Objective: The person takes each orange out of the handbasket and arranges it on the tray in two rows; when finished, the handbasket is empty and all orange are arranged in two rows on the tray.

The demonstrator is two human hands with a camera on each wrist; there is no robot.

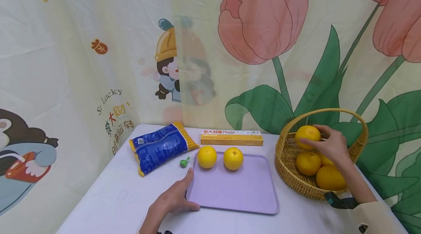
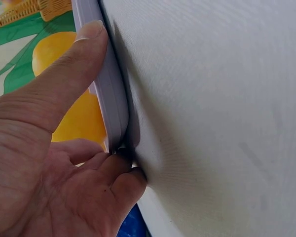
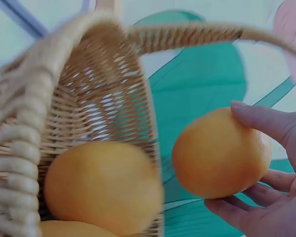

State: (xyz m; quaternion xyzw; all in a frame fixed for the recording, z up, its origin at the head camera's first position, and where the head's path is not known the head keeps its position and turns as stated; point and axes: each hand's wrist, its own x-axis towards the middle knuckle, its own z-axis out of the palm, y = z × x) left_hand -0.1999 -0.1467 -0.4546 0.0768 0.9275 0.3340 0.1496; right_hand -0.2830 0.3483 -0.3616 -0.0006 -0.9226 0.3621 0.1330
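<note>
My right hand (image 1: 332, 147) grips an orange fruit (image 1: 307, 137) between thumb and fingers, above the wicker basket (image 1: 289, 179), where several more oranges (image 1: 308, 163) lie. In the right wrist view the held fruit (image 3: 222, 153) is beside the basket's woven wall (image 3: 19, 143), held by the right hand (image 3: 271, 197). The left hand (image 1: 172, 194) is at the left edge of the lilac tray (image 1: 233, 190), thumb at its front left corner. In the left wrist view the left hand (image 2: 64, 163) has its thumb on the tray's rim (image 2: 116, 108). Two oranges (image 1: 207, 157) (image 1: 233, 158) sit at the tray's back.
A blue and yellow packet (image 1: 161, 148) lies left of the tray, with a green-wrapped lollipop (image 1: 184, 162) between them. Behind the tray is a pasta box (image 1: 231, 138). The basket's tall handle (image 1: 329, 110) arches over it, close to the printed curtain (image 1: 204, 44).
</note>
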